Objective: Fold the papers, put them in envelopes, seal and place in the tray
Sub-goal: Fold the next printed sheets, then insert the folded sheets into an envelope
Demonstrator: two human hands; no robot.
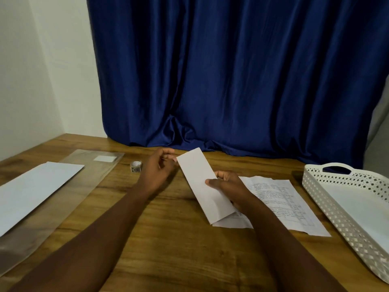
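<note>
While the right hand [228,186] pinches a folded paper [203,186] above the wooden table [168,239] | left hand [157,168], fingers curled, nothing clearly held, beside its far corner | printed sheets [280,203] beneath | envelopes [35,186] left | white tray [345,207] right
</note>
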